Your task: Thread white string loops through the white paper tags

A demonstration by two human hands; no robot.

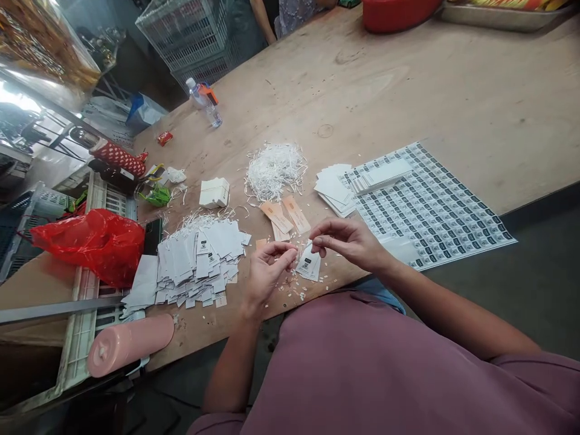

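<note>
Honestly, looks like the tag-stringing step: left hand (pixel 264 275) and right hand (pixel 351 240) both pinched narrow, can't tell on what, by the printed tag (pixel 309 266) on the table (pixel 385 90), so next probably calls for careful threading.

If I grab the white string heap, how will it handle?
The white string heap is probably floppy: its strands curl loosely. Likely light, since they look thin. It may lift in tangled clumps, as strands cross and loose ends stick out.
</note>
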